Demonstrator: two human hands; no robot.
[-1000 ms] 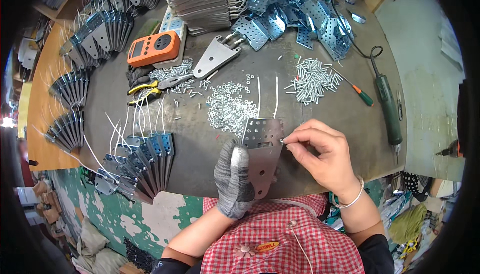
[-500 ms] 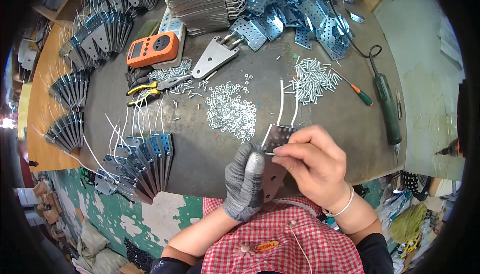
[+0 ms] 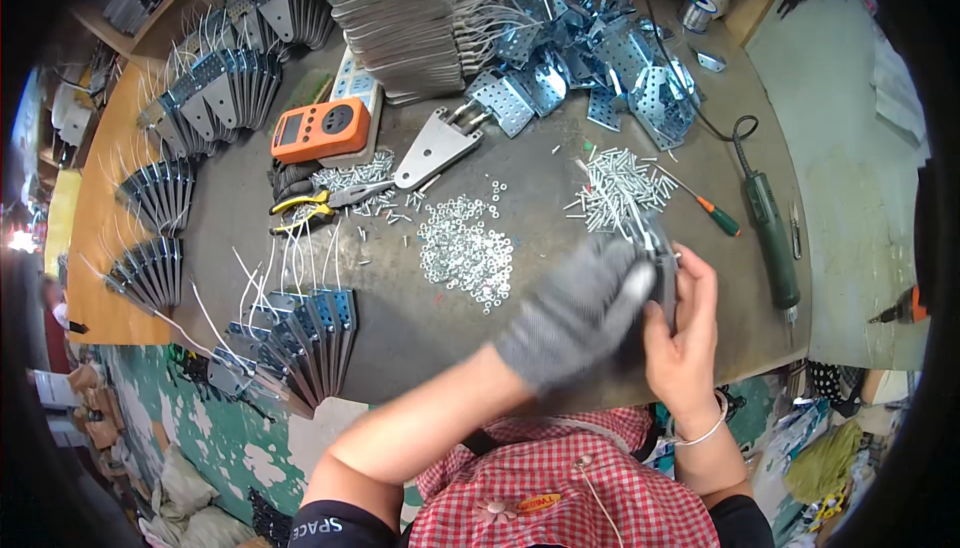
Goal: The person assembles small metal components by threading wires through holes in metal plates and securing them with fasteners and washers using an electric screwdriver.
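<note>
My left hand point(image 3: 570, 323), in a grey glove and smeared by motion, is closed round a dark flat metal plate point(image 3: 667, 273) with white wires, seen nearly edge-on. My right hand point(image 3: 683, 348), bare with a bracelet at the wrist, grips the same plate from its right side, thumb and fingers about it. Both hands are just below a heap of silver screws point(image 3: 622, 186). Left of them lies a pile of small nuts point(image 3: 465, 253). The plate's near part and any screw in it are hidden by my fingers.
A fan of wired plates point(image 3: 310, 333) stands at the table's front left, more point(image 3: 155, 193) beyond. Pliers point(image 3: 325, 206), an orange meter point(image 3: 320, 131), a screwdriver point(image 3: 715, 213) and a green electric screwdriver point(image 3: 770, 238) lie around. Perforated blue brackets point(image 3: 610, 53) and stacked plates point(image 3: 385, 18) are at the back.
My left hand has swung right and turned with the plate, now beside the screw heap. My right hand has gone from pinching a small screw at the plate's edge to gripping the plate.
</note>
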